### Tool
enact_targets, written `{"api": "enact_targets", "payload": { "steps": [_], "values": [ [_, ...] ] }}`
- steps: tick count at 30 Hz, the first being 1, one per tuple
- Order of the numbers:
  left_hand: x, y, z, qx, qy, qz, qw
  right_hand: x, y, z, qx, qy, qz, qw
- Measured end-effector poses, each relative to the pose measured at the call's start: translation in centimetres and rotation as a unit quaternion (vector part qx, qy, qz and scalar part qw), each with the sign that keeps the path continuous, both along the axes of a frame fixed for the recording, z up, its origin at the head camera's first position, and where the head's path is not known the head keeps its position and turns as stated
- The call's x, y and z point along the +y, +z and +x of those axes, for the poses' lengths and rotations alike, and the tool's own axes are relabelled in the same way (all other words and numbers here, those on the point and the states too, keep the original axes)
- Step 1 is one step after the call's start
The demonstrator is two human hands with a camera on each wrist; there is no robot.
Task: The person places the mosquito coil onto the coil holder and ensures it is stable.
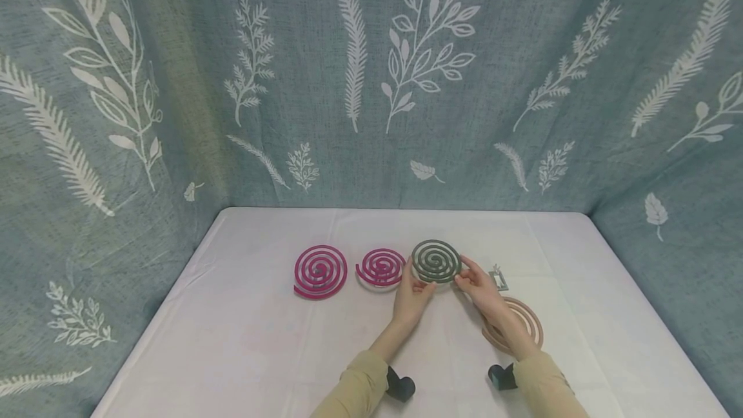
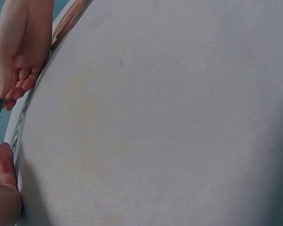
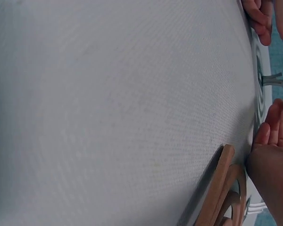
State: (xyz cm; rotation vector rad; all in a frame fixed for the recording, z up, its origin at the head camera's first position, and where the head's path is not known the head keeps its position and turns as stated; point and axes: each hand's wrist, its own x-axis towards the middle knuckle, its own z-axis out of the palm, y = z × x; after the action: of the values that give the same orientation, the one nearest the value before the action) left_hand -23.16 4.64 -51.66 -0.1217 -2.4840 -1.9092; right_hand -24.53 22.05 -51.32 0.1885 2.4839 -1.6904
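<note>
Both hands hold a dark green mosquito coil, a flat spiral, over the back middle of the table. My left hand grips its left and front edge, thumb at the near rim. At the opposite edge, my right hand pinches the rim between thumb and fingers. A small metal stand shows between the hands in the right wrist view, beneath the coil. From the left wrist camera, only a sliver of the green coil appears at the frame's edge.
Two magenta coils lie to the left, one larger and one beside the left hand. A brown coil lies partly under the right forearm. Behind that forearm is a small silver stand. A leaf-patterned curtain surrounds the white table.
</note>
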Motion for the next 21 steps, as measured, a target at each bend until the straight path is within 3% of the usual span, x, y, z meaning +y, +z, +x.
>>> {"api": "enact_targets", "payload": {
  "steps": [9,21],
  "values": [
    [0.11,-0.06,-0.15,0.005,0.008,-0.014,0.9999,-0.06,0.15,0.05,-0.003,0.000,0.001,1.0000],
    [0.03,0.75,-0.01,-0.014,0.003,-0.022,0.9996,-0.22,0.61,0.05,-0.018,-0.006,0.014,0.9997]
  ]
}}
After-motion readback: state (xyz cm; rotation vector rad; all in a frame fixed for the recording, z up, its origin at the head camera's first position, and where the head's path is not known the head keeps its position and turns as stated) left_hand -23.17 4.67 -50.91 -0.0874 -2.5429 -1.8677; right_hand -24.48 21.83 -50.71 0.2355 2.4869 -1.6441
